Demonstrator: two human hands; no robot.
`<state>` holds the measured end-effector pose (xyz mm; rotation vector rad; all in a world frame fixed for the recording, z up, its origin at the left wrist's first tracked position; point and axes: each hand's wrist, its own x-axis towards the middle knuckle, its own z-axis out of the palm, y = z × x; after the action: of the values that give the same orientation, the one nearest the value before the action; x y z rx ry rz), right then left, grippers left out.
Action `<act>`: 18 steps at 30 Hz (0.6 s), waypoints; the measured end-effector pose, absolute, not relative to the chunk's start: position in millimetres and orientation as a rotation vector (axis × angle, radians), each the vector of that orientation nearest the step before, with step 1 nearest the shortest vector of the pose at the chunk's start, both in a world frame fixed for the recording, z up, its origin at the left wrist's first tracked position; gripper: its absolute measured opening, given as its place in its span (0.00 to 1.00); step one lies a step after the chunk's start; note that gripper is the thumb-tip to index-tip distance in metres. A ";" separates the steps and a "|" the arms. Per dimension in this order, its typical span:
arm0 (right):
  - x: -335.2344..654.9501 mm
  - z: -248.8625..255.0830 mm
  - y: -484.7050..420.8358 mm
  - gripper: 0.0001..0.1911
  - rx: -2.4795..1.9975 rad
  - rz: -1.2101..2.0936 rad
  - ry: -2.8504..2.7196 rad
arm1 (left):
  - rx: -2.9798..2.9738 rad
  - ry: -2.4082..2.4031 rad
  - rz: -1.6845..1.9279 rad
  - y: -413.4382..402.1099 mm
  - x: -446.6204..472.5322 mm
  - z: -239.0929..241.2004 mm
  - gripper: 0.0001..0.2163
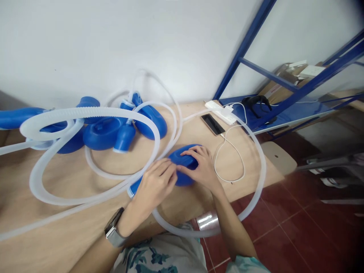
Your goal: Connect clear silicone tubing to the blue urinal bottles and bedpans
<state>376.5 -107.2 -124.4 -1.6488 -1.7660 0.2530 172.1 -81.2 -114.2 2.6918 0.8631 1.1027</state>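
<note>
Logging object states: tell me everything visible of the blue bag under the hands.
The blue bag looks like soft, smooth rubber, rounded and flattish, lying on the wooden table near its front edge. A pale rim shows at its near-left end. The left hand clasps its middle; the right hand presses on top. A white ribbed tube runs beside it.

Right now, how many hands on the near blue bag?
2. Left hand grips the blue bag at its near-left side; right hand clasps its right side from above. No other hands show.
</note>
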 end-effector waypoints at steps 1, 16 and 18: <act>376.5 -123.2 -107.0 0.19 -1.665 0.273 -1.761 | 2.682 0.871 1.107 -81.6 172.2 -113.8 0.07; 372.2 -113.6 -104.8 0.17 -1.742 0.433 -1.660 | 2.662 1.050 0.934 -83.3 178.1 -103.7 0.08; 372.2 -113.7 -105.1 0.17 -1.744 0.443 -1.654 | 2.688 1.048 0.884 -83.1 178.4 -103.2 0.08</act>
<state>372.2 -105.1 -113.7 -1.7437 -1.6542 0.4430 178.4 -83.1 -103.2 2.6881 1.0480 0.8842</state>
